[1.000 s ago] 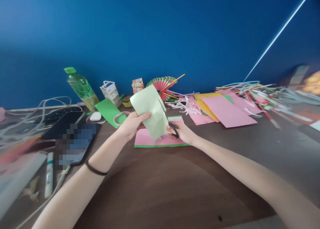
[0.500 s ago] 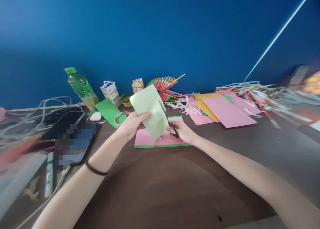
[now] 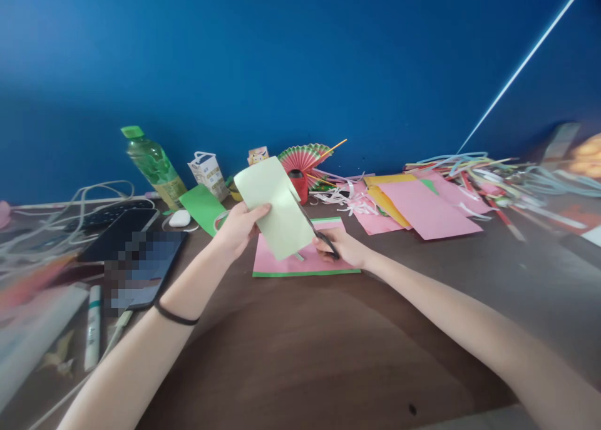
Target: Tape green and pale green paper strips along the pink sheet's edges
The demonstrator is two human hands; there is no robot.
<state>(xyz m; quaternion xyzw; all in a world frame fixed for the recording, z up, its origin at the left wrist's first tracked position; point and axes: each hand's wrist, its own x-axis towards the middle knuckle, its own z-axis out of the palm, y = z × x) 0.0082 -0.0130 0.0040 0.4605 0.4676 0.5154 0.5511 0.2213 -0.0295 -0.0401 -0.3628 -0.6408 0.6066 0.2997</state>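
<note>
The cutting looks partway along: the scissors (image 3: 327, 242) lie along the right-hand edge of the paper (image 3: 275, 208), and a step near the blade tips suggests that the lower part of that edge is trimmed while the upper part remains. How deep the cut runs is hard to tell. A small scrap (image 3: 299, 256) lies just below, on a pink sheet (image 3: 267, 261) with green borders.

The paper is pale green, plain and slightly creased, held tilted at the middle of the frame, above the table (image 3: 300, 348). The left hand (image 3: 239, 230) has its grip pinching the paper's left edge, thumb on top. The right hand (image 3: 345, 245) has its grip closed round the scissors' dark handles; whether the blades are parted cannot be told.
</note>
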